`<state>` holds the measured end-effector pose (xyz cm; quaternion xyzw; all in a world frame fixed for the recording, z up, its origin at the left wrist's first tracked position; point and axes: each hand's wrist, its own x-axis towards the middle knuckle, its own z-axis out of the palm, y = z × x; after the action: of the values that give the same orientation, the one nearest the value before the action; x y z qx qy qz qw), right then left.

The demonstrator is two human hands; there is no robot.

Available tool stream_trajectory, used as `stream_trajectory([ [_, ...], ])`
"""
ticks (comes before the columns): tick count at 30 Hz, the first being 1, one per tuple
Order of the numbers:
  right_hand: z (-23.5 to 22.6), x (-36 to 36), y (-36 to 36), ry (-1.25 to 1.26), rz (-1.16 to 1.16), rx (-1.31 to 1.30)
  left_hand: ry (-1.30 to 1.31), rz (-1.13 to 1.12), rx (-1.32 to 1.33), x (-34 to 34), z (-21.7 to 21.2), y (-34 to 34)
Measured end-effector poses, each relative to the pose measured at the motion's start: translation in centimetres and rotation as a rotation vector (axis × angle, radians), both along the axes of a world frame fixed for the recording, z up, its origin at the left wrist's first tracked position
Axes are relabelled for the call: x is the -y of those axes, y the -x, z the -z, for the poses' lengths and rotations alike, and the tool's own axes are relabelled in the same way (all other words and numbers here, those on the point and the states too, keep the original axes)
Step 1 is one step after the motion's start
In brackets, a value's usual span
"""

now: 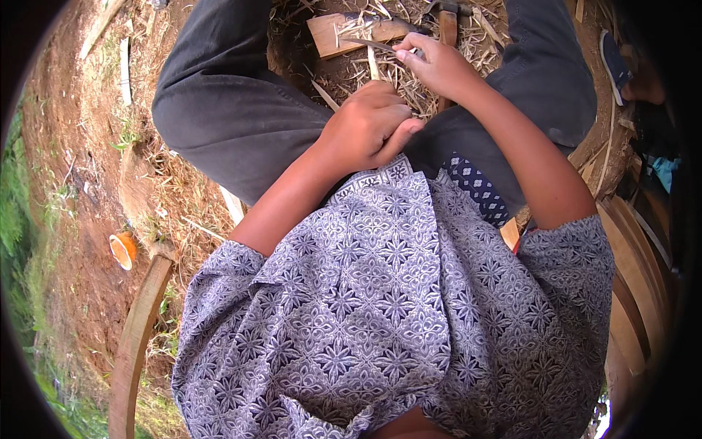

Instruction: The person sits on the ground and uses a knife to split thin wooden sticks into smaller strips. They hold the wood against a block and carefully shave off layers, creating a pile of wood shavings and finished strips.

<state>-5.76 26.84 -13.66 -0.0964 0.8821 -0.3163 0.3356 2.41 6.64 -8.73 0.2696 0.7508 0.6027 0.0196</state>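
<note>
My left hand (371,123) is closed, knuckles up, in front of my lap. A thin pale strip of wood (374,66) sticks out from its far side; the part inside the fist is hidden. Farther off and to the right, my right hand (436,64) is closed on a knife (369,44). Its narrow blade points left, passing just over the strip's far end; whether they touch I cannot tell. Beyond the blade, a flat wooden block (327,36) rests on the ground.
Wood shavings (420,95) cover the ground between my legs. A hammer (447,25) lies beyond my right hand. On the left are an orange cup-like object (123,250) and a curved plank (139,336). Curved boards (629,271) lie at the right, below someone's shoe (616,67).
</note>
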Motion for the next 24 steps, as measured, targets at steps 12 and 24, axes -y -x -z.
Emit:
stream_trajectory([
  [12,-1.6,1.5,-1.0,-0.03,-0.06,-0.089,0.018,-0.013,-0.009,-0.3,0.4,-0.2],
  [24,-2.8,0.5,-1.2,0.073,-0.03,0.016,-0.045,-0.055,0.002,-0.1,0.3,-0.1],
])
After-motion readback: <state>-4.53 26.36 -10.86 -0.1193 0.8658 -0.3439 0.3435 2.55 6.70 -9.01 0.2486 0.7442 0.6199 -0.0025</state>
